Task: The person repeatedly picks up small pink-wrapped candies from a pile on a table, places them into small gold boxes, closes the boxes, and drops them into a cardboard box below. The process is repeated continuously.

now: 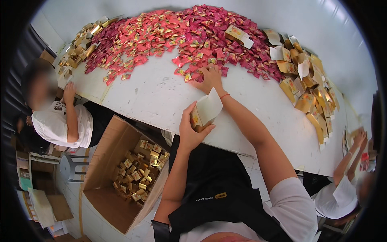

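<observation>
My left hand [191, 128] is wrapped round a small gold box [198, 117] near the table's front edge. Its white inner flap [209, 105] stands up, and the top looks open. Farther forward, my right hand [209, 78] reaches to the near edge of a heap of small wrapped packets [217, 36], pink and dark magenta with gold bits. Its fingers are bent down onto a few packets there; whether one is gripped is hidden. A red string circles that wrist.
Gold boxes with raised flaps [308, 86] pile up at the right of the white table [141, 88]; more gold boxes [78, 48] lie far left. Below left, a large cardboard carton [100, 169] holds many closed gold boxes. One person [60, 125] sits left, another [338, 197] right.
</observation>
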`<state>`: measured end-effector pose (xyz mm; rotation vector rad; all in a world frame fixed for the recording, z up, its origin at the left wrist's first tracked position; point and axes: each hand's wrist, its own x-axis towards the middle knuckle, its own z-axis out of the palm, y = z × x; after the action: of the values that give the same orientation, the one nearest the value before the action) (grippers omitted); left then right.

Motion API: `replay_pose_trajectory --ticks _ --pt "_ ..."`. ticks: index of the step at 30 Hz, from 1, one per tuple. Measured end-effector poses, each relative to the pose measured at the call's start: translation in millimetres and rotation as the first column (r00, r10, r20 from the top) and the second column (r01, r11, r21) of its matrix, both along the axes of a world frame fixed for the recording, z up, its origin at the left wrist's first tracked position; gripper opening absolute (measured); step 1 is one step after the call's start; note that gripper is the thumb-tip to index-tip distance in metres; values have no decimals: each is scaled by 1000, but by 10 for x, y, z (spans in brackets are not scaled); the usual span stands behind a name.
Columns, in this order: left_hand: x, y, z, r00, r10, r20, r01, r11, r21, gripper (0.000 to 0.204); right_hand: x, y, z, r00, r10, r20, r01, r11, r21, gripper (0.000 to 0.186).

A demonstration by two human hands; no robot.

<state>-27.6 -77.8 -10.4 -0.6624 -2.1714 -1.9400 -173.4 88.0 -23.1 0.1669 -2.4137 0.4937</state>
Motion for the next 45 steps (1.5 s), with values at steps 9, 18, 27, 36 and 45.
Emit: replay_pose_trajectory --ticks 9,18,27,36,45 --pt "-31 -7 -100 999 -34 16 32 994 101 87 489 578 45 978 101 -184 -85 992 90 25" --pt "-40 36 -62 989 145 -22 -146 988 -51 90 785 810 165 980 194 48 -195 981 19 13" --pt "-115 460 237 907 270 -323 -392 819 -419 81 1194 957 494 957 289 15 -78 308 -948 26" --pt "-47 775 274 893 326 -310 -427 831 -357 82 1117 421 908 940 299 -164 -254 294 -921 23" --pt "-17 774 136 871 395 -293 -459 867 -194 85 1108 657 777 947 278 -161 -302 600 -741 26"
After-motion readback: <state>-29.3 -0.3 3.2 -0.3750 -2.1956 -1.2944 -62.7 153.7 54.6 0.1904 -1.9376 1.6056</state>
